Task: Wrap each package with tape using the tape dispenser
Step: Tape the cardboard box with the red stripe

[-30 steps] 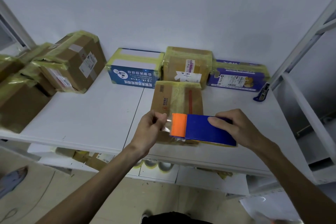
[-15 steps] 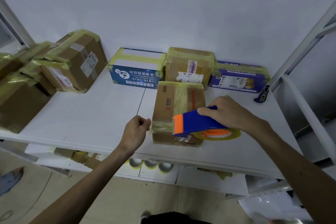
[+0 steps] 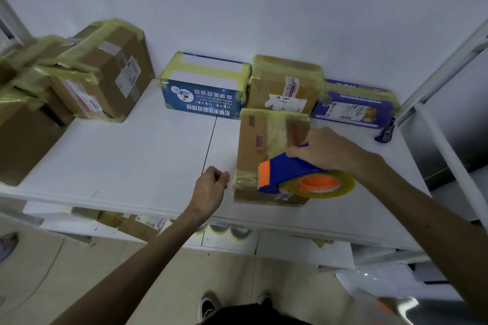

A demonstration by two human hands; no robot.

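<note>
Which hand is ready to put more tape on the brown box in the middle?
The right hand: it grips the tape dispenser just over the package. The left hand sits curled beside the package, without the dispenser.

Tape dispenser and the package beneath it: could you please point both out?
tape dispenser (image 3: 287,169): head view, on its blue body.
package (image 3: 248,151): head view, on its brown top face.
</note>
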